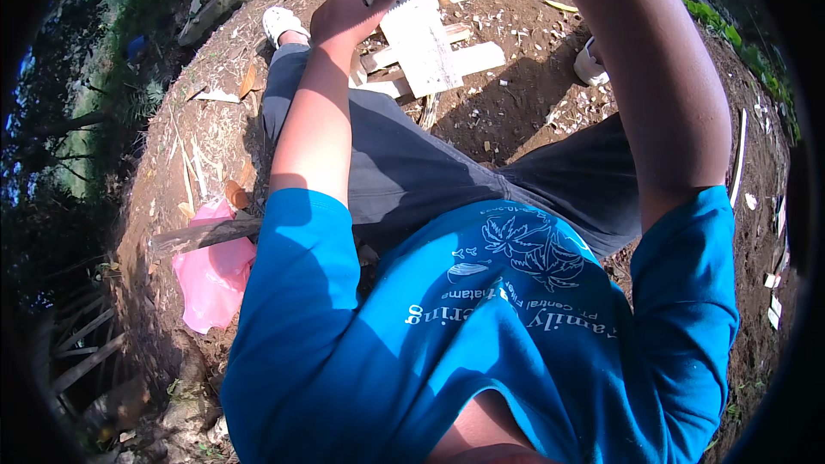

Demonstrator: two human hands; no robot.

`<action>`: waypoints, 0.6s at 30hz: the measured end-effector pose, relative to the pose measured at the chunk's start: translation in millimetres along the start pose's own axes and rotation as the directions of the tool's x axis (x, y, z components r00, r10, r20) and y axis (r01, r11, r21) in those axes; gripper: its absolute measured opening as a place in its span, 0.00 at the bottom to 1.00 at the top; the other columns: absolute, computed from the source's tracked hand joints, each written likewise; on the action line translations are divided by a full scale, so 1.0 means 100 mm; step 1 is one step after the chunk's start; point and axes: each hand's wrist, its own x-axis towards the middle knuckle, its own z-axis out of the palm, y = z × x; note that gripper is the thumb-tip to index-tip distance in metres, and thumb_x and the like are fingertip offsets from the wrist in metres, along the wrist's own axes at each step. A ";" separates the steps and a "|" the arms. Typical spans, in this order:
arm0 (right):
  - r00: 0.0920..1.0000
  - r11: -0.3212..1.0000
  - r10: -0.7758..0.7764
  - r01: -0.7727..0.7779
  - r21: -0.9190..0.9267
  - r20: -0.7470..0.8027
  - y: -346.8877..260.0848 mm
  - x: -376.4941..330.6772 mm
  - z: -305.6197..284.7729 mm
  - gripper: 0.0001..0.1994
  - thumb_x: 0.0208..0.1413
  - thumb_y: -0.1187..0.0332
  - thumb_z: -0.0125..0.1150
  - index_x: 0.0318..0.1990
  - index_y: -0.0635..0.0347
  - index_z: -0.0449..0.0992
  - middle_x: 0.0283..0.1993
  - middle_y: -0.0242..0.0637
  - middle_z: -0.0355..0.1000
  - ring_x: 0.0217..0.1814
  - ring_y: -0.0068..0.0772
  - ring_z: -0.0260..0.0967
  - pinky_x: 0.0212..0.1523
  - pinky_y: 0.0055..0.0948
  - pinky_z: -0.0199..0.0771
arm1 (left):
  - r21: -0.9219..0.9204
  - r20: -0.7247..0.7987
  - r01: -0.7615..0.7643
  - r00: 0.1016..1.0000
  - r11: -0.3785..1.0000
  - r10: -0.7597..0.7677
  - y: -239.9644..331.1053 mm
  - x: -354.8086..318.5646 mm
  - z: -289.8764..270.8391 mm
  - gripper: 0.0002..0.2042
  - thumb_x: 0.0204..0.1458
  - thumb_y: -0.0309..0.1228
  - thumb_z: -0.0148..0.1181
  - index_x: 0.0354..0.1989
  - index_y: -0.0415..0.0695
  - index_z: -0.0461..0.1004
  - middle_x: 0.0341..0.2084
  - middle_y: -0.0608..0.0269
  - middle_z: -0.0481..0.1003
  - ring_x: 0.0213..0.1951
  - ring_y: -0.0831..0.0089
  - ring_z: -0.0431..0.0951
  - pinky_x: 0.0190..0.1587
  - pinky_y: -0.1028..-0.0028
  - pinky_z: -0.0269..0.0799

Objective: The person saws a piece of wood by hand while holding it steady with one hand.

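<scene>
Head view: left hand [345,15] perhaps on board [423,50], right cut off

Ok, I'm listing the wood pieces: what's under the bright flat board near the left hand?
Pale wooden strips stick out from under the flat board; their middle parts and the ground directly beneath are covered.

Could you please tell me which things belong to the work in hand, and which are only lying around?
Seemingly in use:
left hand
pale flat piece beside it
wooden pieces beneath that

Apparently lying about:
pink sheet
wooden stick across it
long pale strip, far right
</scene>
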 end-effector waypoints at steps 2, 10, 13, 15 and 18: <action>0.994 0.993 -0.020 0.033 0.116 -0.111 0.01 0.50 0.11 0.08 0.60 0.79 0.43 0.29 0.67 0.68 0.38 0.49 0.64 0.34 0.35 0.66 0.37 0.36 0.81 | -0.010 -0.041 0.015 0.999 1.000 -0.015 0.05 -0.11 -0.02 0.41 0.51 0.78 0.46 0.55 0.56 0.81 0.45 0.52 0.83 0.51 0.52 0.83 0.51 0.55 0.77; 0.999 1.000 -0.026 0.026 0.013 0.024 0.11 -0.09 0.08 0.08 0.65 0.71 0.48 0.41 0.70 0.70 0.32 0.42 0.68 0.30 0.30 0.67 0.31 0.32 0.76 | -0.080 0.124 0.054 0.991 0.995 -0.044 0.03 -0.08 -0.16 0.45 0.49 0.81 0.40 0.50 0.52 0.82 0.40 0.58 0.84 0.49 0.58 0.84 0.49 0.58 0.76; 0.977 0.985 -0.127 0.145 -0.096 0.172 0.34 -1.03 -0.17 0.20 0.66 0.64 0.58 0.59 0.70 0.69 0.32 0.37 0.71 0.25 0.22 0.65 0.26 0.23 0.70 | -0.028 0.027 0.170 0.985 0.985 -0.169 -0.39 -0.02 -0.05 0.46 0.48 0.83 0.39 0.53 0.55 0.82 0.42 0.57 0.84 0.49 0.56 0.84 0.49 0.58 0.75; 0.988 0.937 -0.137 0.154 -0.315 0.077 0.49 -1.54 -0.61 0.29 0.63 0.60 0.65 0.67 0.65 0.67 0.36 0.33 0.74 0.27 0.16 0.66 0.28 0.17 0.67 | -0.089 -0.048 0.104 0.993 0.991 -0.108 -0.13 0.13 0.01 0.44 0.48 0.82 0.40 0.57 0.60 0.81 0.45 0.55 0.84 0.51 0.53 0.83 0.51 0.57 0.76; 0.995 0.945 -0.077 0.055 -0.322 -0.057 0.45 -2.06 -0.93 0.33 0.61 0.59 0.67 0.69 0.67 0.67 0.46 0.36 0.78 0.35 0.16 0.72 0.35 0.16 0.71 | -0.089 -0.029 0.115 0.993 0.989 -0.118 -0.14 0.15 -0.02 0.43 0.49 0.82 0.40 0.58 0.63 0.80 0.47 0.54 0.84 0.52 0.54 0.83 0.53 0.56 0.76</action>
